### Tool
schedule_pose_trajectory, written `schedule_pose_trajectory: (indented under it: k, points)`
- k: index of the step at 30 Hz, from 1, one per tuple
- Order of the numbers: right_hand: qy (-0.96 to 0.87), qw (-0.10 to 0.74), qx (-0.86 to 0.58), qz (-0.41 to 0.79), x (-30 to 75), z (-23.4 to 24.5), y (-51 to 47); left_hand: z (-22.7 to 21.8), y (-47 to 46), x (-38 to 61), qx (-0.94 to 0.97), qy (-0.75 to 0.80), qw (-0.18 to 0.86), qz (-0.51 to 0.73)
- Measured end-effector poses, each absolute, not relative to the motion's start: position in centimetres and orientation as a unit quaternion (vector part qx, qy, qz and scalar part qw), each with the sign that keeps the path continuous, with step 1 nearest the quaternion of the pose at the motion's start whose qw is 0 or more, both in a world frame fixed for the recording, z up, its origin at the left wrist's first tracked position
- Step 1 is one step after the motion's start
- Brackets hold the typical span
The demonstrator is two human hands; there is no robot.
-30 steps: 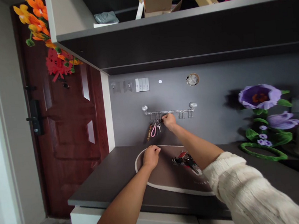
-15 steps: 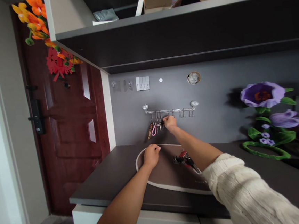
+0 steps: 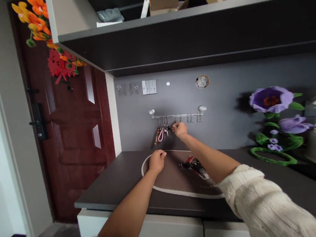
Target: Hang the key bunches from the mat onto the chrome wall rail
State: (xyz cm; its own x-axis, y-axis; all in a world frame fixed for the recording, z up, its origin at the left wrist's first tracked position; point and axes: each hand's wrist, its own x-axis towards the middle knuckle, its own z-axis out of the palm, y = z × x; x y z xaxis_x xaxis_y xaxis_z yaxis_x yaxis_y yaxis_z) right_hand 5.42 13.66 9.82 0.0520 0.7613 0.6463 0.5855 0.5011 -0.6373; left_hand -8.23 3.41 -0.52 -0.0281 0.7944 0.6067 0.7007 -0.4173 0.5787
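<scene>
Keys [image 3: 165,130] hang lengthwise down, just left of the nearer right hand [image 3: 180,129]; grip curled, can't tell if holding anything. Left hand [image 3: 158,161] lower, same.

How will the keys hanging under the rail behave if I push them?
The keys will probably swing and jostle, since they dangle beneath the rail. The pink loop looks cord-like, so it likely flexes. The metallic shine suggests hard pieces that may feel slippery.
</scene>
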Motion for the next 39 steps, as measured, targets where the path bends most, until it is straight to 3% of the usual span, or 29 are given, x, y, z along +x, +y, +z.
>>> schedule_pose_trajectory:
  k: [8, 15, 29, 39]
  points:
    - [-0.659, 0.57, -0.45, 0.195, 7.4, 10.3, 8.5, -0.5, 3.0, -8.3, 0.696, 0.53, 0.051, 0.483]
    - [-0.661, 0.555, -0.449, 0.232, 10.1, 9.2, 4.6, -0.4, 2.2, -7.3, 0.647, 0.531, 0.156, 0.524]
    - [-0.723, 0.479, -0.491, 0.085, 12.1, 2.4, 0.2, 0.0, 0.1, -3.3, 0.692, 0.5, 0.159, 0.496]
    - [-0.772, 0.375, -0.513, -0.007, 11.9, 1.1, -0.7, -0.5, 0.3, -3.6, 0.718, 0.508, 0.162, 0.447]
